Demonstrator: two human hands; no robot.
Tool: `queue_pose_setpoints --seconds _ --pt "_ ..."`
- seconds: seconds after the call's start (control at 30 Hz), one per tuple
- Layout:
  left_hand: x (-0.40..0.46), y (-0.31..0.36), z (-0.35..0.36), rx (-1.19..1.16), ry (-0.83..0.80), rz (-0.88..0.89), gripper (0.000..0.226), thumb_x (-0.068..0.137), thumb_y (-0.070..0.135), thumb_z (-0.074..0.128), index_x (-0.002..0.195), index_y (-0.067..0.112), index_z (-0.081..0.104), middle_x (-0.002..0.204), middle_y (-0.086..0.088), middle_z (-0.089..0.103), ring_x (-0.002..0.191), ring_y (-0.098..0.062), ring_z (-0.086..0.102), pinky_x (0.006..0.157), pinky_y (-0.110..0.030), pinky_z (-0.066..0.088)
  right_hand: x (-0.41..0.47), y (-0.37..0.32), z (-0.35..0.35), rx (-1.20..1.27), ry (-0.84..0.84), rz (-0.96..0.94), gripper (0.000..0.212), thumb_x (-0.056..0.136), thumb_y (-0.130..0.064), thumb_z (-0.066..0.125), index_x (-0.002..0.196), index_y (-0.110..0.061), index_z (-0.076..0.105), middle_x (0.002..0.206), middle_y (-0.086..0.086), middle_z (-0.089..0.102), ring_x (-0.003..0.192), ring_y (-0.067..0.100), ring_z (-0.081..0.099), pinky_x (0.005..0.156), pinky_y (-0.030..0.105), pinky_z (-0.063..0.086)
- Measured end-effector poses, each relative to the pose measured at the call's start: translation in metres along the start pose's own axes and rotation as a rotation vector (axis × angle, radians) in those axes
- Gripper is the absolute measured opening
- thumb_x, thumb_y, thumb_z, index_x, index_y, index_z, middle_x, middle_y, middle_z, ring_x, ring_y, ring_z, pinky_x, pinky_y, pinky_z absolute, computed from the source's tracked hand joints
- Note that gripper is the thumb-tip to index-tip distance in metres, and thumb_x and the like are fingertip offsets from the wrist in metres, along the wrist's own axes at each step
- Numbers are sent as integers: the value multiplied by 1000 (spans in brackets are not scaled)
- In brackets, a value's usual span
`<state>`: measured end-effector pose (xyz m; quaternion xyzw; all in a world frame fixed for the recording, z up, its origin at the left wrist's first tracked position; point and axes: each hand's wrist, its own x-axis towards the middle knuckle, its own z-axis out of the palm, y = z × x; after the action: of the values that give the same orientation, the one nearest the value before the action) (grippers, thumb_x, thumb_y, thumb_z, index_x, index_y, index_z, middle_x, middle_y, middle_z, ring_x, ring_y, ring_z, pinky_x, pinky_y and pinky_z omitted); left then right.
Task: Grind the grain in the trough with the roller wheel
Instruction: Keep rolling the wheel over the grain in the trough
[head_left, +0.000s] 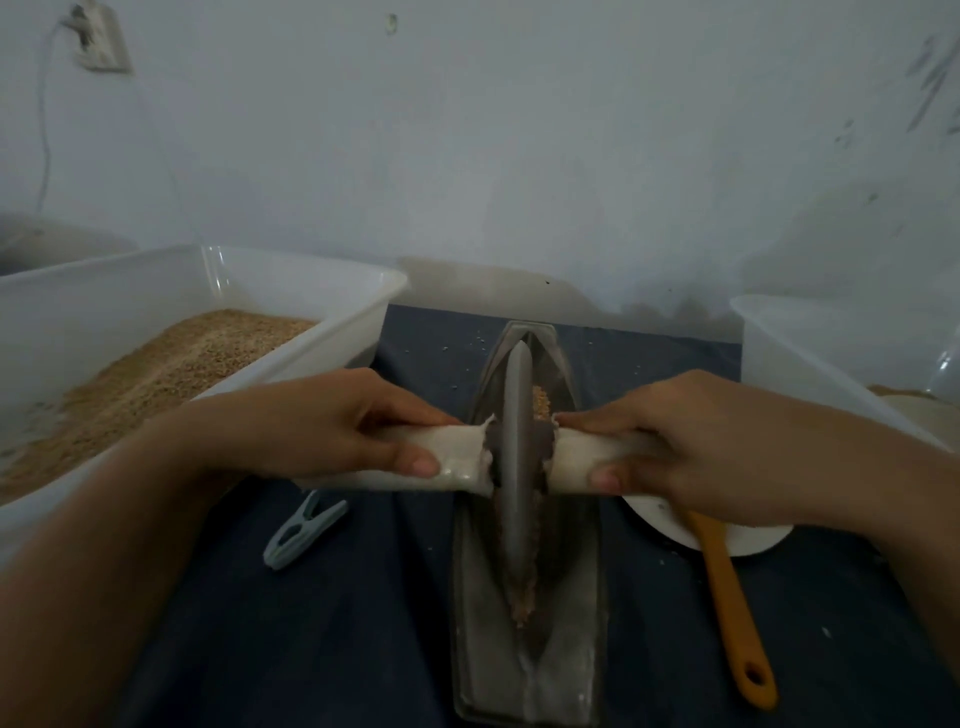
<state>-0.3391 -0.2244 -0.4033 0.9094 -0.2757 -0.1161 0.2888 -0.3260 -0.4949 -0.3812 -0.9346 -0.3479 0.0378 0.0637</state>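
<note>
A long grey metal trough (571, 597) lies lengthwise on the dark cloth in front of me. The grey roller wheel (517, 467) stands upright in its groove, with tan grain (540, 402) beyond it and ground grain (522, 597) on the near side. A white-wrapped axle handle (457, 457) sticks out on each side of the wheel. My left hand (332, 421) grips the left handle and my right hand (691, 441) grips the right handle, thumbs towards me.
A large white tub (291, 270) holding tan grain stands at the left. Another white tub (810, 343) is at the right. A pale blue clothes peg (304, 530) lies left of the trough. A white dish (748, 538) and an orange-handled tool (732, 603) lie at the right.
</note>
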Motion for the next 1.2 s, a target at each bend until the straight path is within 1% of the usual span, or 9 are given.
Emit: queue_pose_setpoints --seconds 0.1,0.27,0.43,0.5,0.63,0.8,0.97,1.07,1.2 --pt "19 -4 11 276 293 -99 39 85 43 57 125 42 54 115 15 64 98 1 57 83 -17 39 23 18 16 -2 103 131 51 90 -38 54 137 -47 34 132 -4 51 118 16 48 87 26 38" --pt "40 -7 30 563 610 -50 46 91 33 55 135 25 48 123 -1 59 109 -20 55 94 -33 39 39 35 36 -98 335 146 54 94 -32 49 142 -38 27 117 1 52 108 18 43 79 28 31" --pt "26 -6 18 351 426 -10 48 85 38 62 130 41 47 104 21 59 89 5 54 78 -10 37 22 20 17 -149 166 90 56 91 -41 52 141 -45 26 123 -3 55 113 15 49 85 26 38" --pt "12 0 9 173 264 36 47 78 47 61 122 51 47 92 35 59 86 14 55 73 -3 37 7 8 4 -112 52 37 51 88 -47 53 136 -49 35 108 -17 60 96 1 55 74 19 40" --pt "-8 10 -4 -32 -38 100 42 81 46 61 121 53 53 108 29 64 96 5 61 80 -7 43 -16 -7 -13 -5 -120 -53 38 84 -53 52 121 -45 52 85 -20 62 75 -4 57 62 16 43" --pt "12 4 10 230 252 -5 43 82 45 61 124 48 52 97 31 61 93 7 57 77 -6 38 10 7 7 -62 0 87 47 90 -41 53 135 -46 39 115 -7 60 101 10 56 81 26 45" --pt "42 -8 31 512 627 -8 51 90 31 57 138 26 42 122 -1 60 107 -20 55 92 -28 39 39 29 35 -224 355 155 59 95 -28 47 146 -35 18 125 0 49 113 18 43 91 29 34" --pt "41 -10 25 429 595 12 52 86 30 62 135 29 45 115 1 62 103 -17 56 86 -22 39 36 28 33 -266 316 126 58 96 -35 45 146 -36 17 123 -1 50 110 17 42 86 28 33" --pt "16 1 13 197 339 25 49 77 43 66 122 49 48 89 30 58 84 8 56 70 -7 38 16 6 11 -267 79 68 57 92 -42 49 142 -44 23 117 -4 54 108 14 49 81 25 38"
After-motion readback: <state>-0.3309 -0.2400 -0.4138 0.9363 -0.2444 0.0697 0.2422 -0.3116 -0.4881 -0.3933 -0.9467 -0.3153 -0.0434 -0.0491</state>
